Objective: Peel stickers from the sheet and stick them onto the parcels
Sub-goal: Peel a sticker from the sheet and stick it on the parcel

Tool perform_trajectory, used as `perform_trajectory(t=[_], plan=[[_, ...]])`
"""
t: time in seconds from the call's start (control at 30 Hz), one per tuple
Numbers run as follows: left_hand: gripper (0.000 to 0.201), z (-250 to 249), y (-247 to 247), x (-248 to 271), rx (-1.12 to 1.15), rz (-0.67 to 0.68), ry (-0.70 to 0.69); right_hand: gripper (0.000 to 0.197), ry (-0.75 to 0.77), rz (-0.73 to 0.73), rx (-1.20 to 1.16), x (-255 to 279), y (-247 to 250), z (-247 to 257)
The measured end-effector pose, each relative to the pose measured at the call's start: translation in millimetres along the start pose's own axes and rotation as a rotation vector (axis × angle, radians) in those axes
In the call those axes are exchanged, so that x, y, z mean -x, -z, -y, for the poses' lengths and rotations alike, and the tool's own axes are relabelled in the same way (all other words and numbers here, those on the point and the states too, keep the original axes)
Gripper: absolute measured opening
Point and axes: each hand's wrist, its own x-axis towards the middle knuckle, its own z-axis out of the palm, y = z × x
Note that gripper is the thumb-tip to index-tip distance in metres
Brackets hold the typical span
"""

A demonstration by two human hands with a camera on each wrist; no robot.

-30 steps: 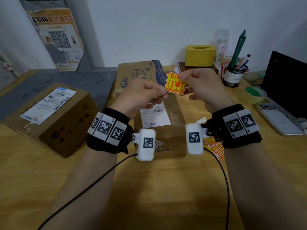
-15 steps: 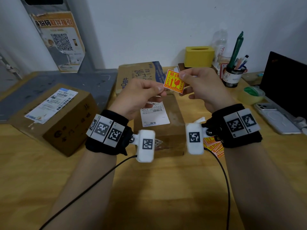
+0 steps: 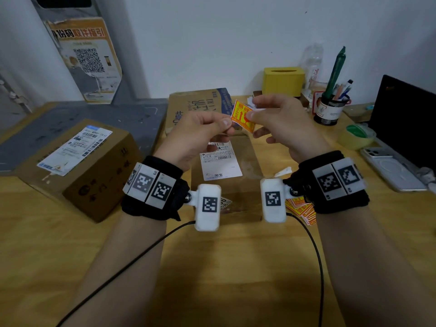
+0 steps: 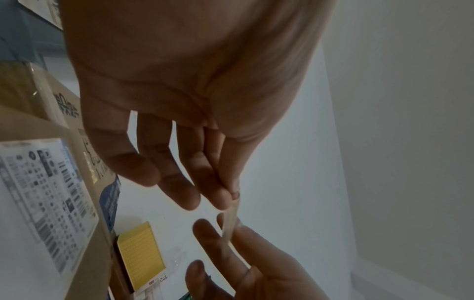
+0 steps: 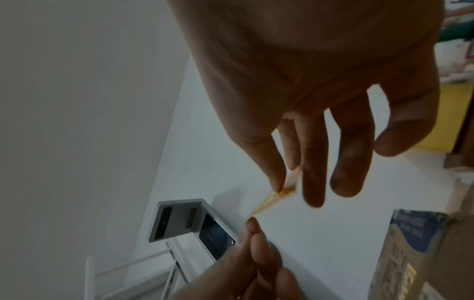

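I hold one orange-yellow sticker (image 3: 243, 118) with red print in the air between both hands, above the middle brown parcel (image 3: 238, 201) with its white label. My left hand (image 3: 227, 125) pinches its lower left corner. My right hand (image 3: 254, 109) pinches its right side, thumb over the printed face. The left wrist view shows the sticker (image 4: 229, 223) edge-on below my left hand (image 4: 232, 195). In the right wrist view the sticker (image 5: 268, 202) looks split into two thin layers at my right hand (image 5: 288, 182). A second parcel (image 3: 77, 166) sits left, a third (image 3: 195, 107) behind.
A pile of the same stickers (image 3: 300, 210) lies on the wooden table under my right wrist. At the back right stand a yellow box (image 3: 283, 81), a pen cup (image 3: 330, 112), a tape roll (image 3: 356, 136), a phone (image 3: 389, 168) and a dark laptop (image 3: 405, 119).
The sticker has tilted and shifted a little to the right. My right thumb has slid from its top corner onto its face; the left hand keeps its pinch.
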Motion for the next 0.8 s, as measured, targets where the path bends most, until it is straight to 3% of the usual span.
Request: perform_trajectory(t=[0.1, 0.27, 0.53, 0.8], plan=[[0.014, -2, 0, 1, 0.002, -0.012, -0.005, 0.033, 0.059, -0.003, 0.042, 1, -1, 2], [0.013, -3, -2, 3, 0.004, -0.034, -0.015, 0.004, 0.140, 0.021, 0.077, 10, -2, 6], [0.021, -5, -4, 6, 0.012, -0.037, -0.056, 0.007, 0.159, 0.032, 0.077, 15, -2, 9], [0.014, -12, -8, 3, -0.013, -0.073, -0.051, 0.009, 0.190, 0.017, 0.032, 12, -3, 10]])
